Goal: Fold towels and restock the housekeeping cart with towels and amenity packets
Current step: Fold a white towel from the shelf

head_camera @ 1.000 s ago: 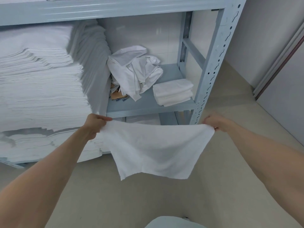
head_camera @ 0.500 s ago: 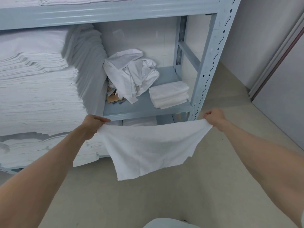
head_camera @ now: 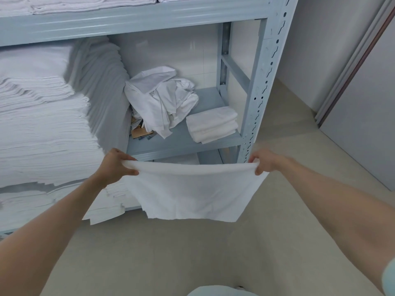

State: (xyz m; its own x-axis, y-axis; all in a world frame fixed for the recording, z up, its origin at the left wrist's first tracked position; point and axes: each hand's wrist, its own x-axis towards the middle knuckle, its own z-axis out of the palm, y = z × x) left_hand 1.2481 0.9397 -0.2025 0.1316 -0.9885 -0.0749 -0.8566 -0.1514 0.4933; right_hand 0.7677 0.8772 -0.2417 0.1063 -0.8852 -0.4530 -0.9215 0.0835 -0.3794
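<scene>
A small white towel (head_camera: 192, 191) hangs stretched between my two hands in front of the shelf unit. My left hand (head_camera: 116, 165) grips its upper left corner and my right hand (head_camera: 264, 162) grips its upper right corner. The top edge is pulled taut and rolled over; the rest drops free above the floor. On the middle shelf (head_camera: 181, 144) behind it lies a short stack of folded towels (head_camera: 212, 124) beside a crumpled heap of white linen (head_camera: 162, 99).
A grey-blue metal rack (head_camera: 263, 82) stands ahead, its perforated upright just beyond my right hand. Tall stacks of folded white linen (head_camera: 42, 124) fill its left side. Some brown packets (head_camera: 141, 131) lie under the crumpled heap. A door (head_camera: 363, 103) is at right; beige floor (head_camera: 192, 253) below.
My hands have come slightly closer together and the towel's top edge has rolled over, so it hangs shorter. The view has tilted up a little toward the rack.
</scene>
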